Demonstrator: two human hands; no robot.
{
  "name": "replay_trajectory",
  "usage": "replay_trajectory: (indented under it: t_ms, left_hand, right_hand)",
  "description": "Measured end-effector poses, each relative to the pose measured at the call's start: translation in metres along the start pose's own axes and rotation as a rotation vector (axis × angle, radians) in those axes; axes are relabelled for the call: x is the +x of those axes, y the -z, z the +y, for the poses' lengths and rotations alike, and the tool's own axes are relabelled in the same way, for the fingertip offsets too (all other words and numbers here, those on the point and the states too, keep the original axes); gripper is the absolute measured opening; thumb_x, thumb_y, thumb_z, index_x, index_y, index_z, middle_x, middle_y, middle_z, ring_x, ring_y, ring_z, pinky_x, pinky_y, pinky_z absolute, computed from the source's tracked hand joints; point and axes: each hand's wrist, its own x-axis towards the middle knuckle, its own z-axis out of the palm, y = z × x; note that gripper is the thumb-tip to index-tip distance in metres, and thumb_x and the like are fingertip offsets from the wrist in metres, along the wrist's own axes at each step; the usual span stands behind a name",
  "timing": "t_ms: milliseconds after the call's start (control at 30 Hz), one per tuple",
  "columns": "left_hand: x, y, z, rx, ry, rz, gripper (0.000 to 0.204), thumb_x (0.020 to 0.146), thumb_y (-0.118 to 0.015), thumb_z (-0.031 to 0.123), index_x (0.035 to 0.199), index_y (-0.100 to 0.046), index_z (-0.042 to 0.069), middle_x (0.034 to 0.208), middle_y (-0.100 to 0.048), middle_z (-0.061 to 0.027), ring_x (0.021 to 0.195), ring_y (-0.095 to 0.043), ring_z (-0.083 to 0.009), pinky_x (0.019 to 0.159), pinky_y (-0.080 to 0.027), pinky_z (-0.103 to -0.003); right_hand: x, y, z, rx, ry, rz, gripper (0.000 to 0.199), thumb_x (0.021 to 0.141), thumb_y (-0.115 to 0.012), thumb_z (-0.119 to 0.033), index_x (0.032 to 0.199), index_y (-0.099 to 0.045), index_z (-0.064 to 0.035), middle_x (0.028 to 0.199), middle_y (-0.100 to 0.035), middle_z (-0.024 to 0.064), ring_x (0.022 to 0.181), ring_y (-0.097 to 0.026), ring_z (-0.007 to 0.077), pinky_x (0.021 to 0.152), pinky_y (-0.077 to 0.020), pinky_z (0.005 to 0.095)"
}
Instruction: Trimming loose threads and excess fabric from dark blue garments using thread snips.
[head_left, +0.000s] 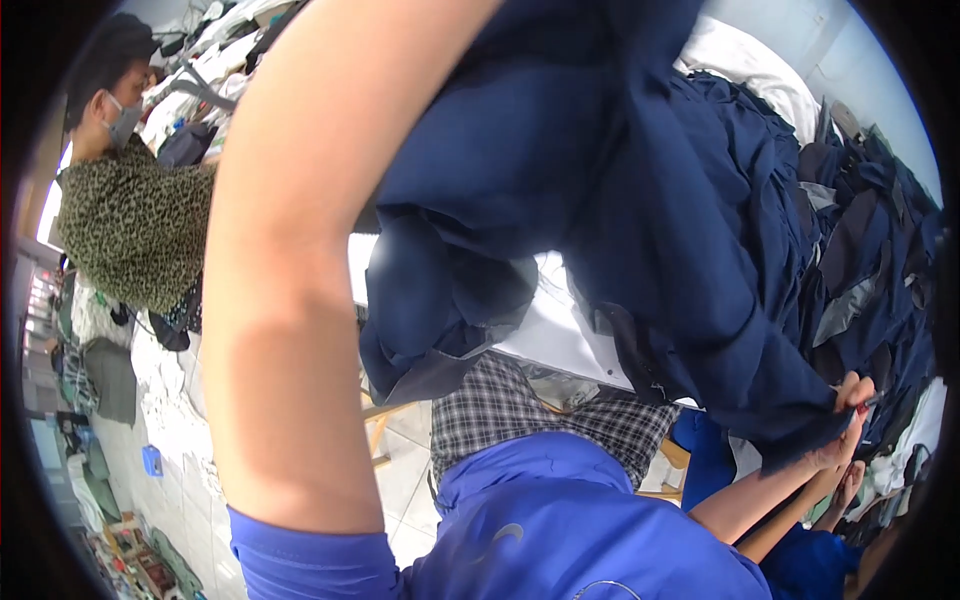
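- Spreading out or checking the navy cloth (520,150), held up over the white surface (590,348), seems the current step.
- Right hand (848,425) pinches its edge; left hand is out of view, grip unknown.
- Next move probably calls for straightening folds.
- Dark cloth pile (870,245) right; masked co-worker (140,225) left; tiled floor (405,495) below.

"What is the person wearing on top?"
"A vivid blue-violet shirt (560,545) with a short sleeve (310,555) that ends above the elbow, leaving the left arm (290,370) bare below its hem."
"Any markings?"
"A small curved grey mark (508,532) on the chest, and a thin pale arc (605,584) near the lower edge; I can't tell what that is."
"And below?"
"Plaid bottoms (485,405), dark checks crossed by pale lines."
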Motion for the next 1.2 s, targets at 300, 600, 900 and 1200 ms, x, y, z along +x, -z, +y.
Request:
replay_trajectory:
  t_ms: [300,600,900,1200]
  left_hand:
    - [-0.139,0.003,-0.035,0.763,0.199,-0.718,0.063,0.072,-0.068,0.051,0.112,-0.059,0.002,0.104,-0.064,-0.0142,0.098,-0.061,-0.0258,0.085,-0.047,-0.034]
    - [-0.370,0.108,-0.122,1.013,0.938,-0.138,0.065,0.064,-0.076,0.041,0.109,-0.058,-0.003,0.105,-0.061,-0.0240,0.102,-0.058,-0.0340,0.089,-0.046,-0.036]
    - [-0.310,0.065,-0.104,-0.111,0.554,0.475,0.029,0.088,-0.061,0.028,0.095,-0.059,0.000,0.085,-0.062,0.0002,0.076,-0.057,-0.0062,0.066,-0.045,-0.019]
    - [-0.374,0.067,-0.129,0.927,0.604,-0.167,0.105,0.051,-0.083,0.045,0.135,-0.034,0.005,0.133,-0.038,-0.0268,0.126,-0.036,-0.0370,0.102,-0.033,-0.041]
  right_hand:
    - [-0.010,0.028,-0.013,0.005,-0.090,-0.293,0.022,0.079,-0.060,-0.018,0.091,-0.047,-0.0060,0.071,-0.046,0.0039,0.058,-0.039,0.0107,0.060,-0.0297,0.0263]
    - [0.018,-0.099,0.063,-0.069,-0.258,-0.409,0.032,0.072,-0.062,-0.022,0.087,-0.059,0.0060,0.091,-0.061,0.0222,0.046,-0.042,0.0048,0.042,-0.0281,0.0173]
    - [0.009,-0.256,0.211,-0.353,-0.171,-0.440,0.033,0.077,-0.067,-0.001,0.109,-0.059,0.0001,0.082,-0.063,0.0029,0.072,-0.058,0.0047,0.061,-0.0448,0.0178]
    - [0.180,-0.168,0.100,-0.233,0.279,0.375,0.013,0.078,-0.072,-0.013,0.084,-0.064,-0.0057,0.067,-0.057,-0.0018,0.043,-0.042,0.0024,0.037,-0.0299,0.0172]
